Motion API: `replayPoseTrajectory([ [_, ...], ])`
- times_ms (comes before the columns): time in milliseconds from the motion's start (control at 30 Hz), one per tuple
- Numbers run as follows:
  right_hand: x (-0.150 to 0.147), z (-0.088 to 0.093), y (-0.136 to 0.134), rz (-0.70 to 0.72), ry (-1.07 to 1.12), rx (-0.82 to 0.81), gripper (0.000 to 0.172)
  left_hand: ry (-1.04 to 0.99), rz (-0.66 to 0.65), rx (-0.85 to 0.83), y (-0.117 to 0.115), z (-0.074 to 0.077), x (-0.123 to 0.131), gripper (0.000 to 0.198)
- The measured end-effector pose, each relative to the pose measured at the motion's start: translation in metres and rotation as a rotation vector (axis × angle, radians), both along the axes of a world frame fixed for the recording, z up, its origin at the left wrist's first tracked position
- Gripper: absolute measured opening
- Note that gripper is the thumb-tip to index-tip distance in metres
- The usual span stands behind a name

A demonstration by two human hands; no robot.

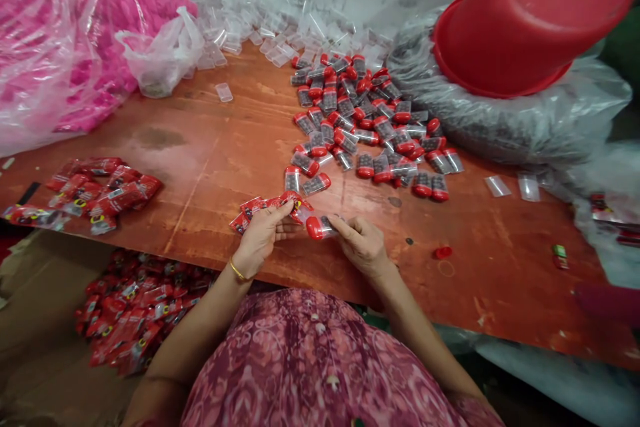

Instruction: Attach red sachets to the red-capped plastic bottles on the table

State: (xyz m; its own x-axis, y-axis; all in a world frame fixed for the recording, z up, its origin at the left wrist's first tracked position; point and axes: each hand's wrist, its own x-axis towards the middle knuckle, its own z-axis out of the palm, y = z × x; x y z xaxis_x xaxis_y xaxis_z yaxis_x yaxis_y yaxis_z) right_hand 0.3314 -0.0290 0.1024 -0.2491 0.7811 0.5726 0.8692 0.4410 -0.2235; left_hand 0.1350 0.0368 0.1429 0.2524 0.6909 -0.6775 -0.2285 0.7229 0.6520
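Between finger and thumb, my left hand [264,233] grips a red printed plastic packet [301,208] with a clear end. My right hand [361,240] holds a small clear container with a red cap [316,227], its dark contents partly hidden by my fingers. The red cap points left, close to the packet's clear end; whether they touch I cannot tell. More red packets [244,212] lie just behind my left hand. Beyond my hands, two filled containers [292,180] rest near the large pile of similar red-capped containers [345,103].
Filled red packets [115,190] lie at left, and more fill a box [135,307] below the table [200,147]. Clear empty cases [280,47] are heaped at the back. A red bucket [505,27] lies tilted on a bag of dark pieces [465,120]. A pink-filled bag [90,33] stands back left.
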Motion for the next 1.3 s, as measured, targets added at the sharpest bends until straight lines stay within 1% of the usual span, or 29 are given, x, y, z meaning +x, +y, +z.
replayPoseTrajectory([
  [167,-0.002,-0.002,-0.004,-0.035,-0.013,0.054,0.033,0.068,-0.009,0.115,-0.002,0.000,0.000,0.037],
  [267,0.000,-0.005,-0.004,-0.070,-0.030,0.060,0.033,0.068,-0.060,0.138,-0.003,0.001,-0.002,0.042],
  [333,0.001,-0.008,-0.004,-0.094,-0.022,0.045,0.033,0.067,-0.072,0.136,-0.003,0.001,-0.003,0.042],
  [433,0.003,-0.012,-0.006,-0.138,0.012,-0.006,0.032,0.091,-0.024,0.162,-0.001,0.002,-0.003,0.040],
  [500,0.002,-0.013,-0.009,-0.139,0.046,-0.020,0.032,0.097,0.008,0.184,-0.001,0.003,-0.002,0.039],
  [600,0.001,-0.010,-0.012,-0.085,0.083,0.015,0.034,0.077,-0.003,0.173,-0.001,0.005,0.000,0.039],
  [733,0.000,-0.003,-0.013,-0.031,0.060,0.102,0.036,0.082,-0.028,0.152,-0.001,0.006,0.000,0.040],
  [867,0.000,-0.002,-0.013,-0.007,0.041,0.105,0.033,0.080,-0.044,0.149,-0.001,0.004,-0.002,0.042],
  [933,0.000,-0.003,-0.013,-0.019,0.014,0.080,0.033,0.078,-0.054,0.150,-0.001,0.004,-0.002,0.042],
  [1000,0.000,-0.005,-0.013,-0.063,-0.012,0.040,0.033,0.085,-0.069,0.155,-0.002,0.005,-0.002,0.040],
  [1100,-0.001,-0.007,-0.011,-0.111,0.020,0.007,0.032,0.091,-0.072,0.165,-0.004,0.007,0.000,0.040],
  [1167,-0.002,-0.008,-0.010,-0.113,0.052,0.013,0.031,0.086,-0.057,0.178,-0.007,0.006,0.004,0.041],
  [1300,-0.008,-0.007,-0.007,-0.139,0.037,0.048,0.029,0.030,-0.043,0.185,-0.013,0.001,0.015,0.045],
])
